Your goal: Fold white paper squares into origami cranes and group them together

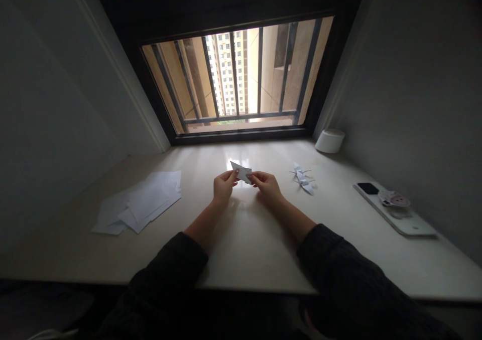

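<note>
Dark knit sleeves cover both arms at the bottom of the view, pushed back from bare forearms that reach out over a pale, glossy tabletop. Both hands hover above that surface, close together near its middle. The left hand and the right hand share a small folded piece of white paper, which sits in the narrow gap between them, tilted, with one pointed corner toward the left. The grip is closed on both sides: the left thumb and fingers pinch the paper's left part, while the right fingertips press against its lower right edge. To the left, well apart from the hands, loose sheets of white paper lie overlapping in an untidy pile. To the right, just beyond the right hand, a white origami crane rests on the tabletop. Farther right, a black phone and a round printed disc lie on a long white panel beside the wall. A white cylindrical container stands in the far right corner. Beyond the tabletop's far edge, a dark-framed window with metal bars looks out on a tall apartment building.
</note>
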Motion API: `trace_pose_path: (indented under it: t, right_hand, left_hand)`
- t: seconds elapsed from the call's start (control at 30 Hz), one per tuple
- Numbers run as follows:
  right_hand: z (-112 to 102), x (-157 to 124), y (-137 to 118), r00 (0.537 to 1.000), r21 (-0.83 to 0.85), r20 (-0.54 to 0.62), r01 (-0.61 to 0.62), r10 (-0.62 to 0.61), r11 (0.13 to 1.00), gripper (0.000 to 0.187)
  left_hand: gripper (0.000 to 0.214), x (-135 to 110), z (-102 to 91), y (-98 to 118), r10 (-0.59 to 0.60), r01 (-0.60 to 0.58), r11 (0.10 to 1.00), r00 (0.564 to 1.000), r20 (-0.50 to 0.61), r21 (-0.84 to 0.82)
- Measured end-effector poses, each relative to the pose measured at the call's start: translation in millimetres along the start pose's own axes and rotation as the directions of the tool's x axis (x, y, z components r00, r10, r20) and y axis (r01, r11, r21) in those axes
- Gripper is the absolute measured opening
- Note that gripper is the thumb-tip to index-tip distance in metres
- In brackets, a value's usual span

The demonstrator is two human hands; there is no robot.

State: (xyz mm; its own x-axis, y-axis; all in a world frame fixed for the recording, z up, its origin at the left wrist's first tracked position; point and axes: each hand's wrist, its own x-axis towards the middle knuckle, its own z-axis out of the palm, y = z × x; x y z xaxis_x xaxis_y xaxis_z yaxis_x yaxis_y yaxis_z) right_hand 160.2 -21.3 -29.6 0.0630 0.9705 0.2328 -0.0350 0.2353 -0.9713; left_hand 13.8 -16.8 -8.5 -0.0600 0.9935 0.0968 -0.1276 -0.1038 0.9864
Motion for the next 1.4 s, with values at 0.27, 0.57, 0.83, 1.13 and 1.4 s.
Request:
trace_pose_path:
  t: [0.27,0.57,0.83,1.13,1.4]
  right_hand:
    - [0,0,0,0.997,0.053,0.040,-0.070,0.068,0.996,0.035]
    - [2,-2,-1,0.993,0.107,0.070,-0.100,0.093,0.989,0.041]
    - [1,-1,7,0.998,0.051,0.055,-0.046,0.043,0.998,0.048]
    - [-6,2,6,0.997,-0.080,-0.062,-0.052,0.047,0.995,0.042]
    - [-6,2,7,1.000,-0.115,0.010,-0.021,0.022,0.993,0.034]
  left_hand:
    - [0.035,-1,2.8,0,0.006,-0.006,1.000,1.000,0.000,0.002]
    - [0.036,2,-0.1,-3,-0.003,0.003,1.000,1.000,-0.002,-0.015]
    - [0.038,1,0.9,-2,0.001,-0.002,1.000,1.000,-0.015,-0.004]
    - [0.037,0,0.2,5,-0.032,0.032,0.999,0.999,-0.006,0.010]
    - [0.052,1,1.3,11,-0.005,0.003,1.000,0.991,0.130,0.015]
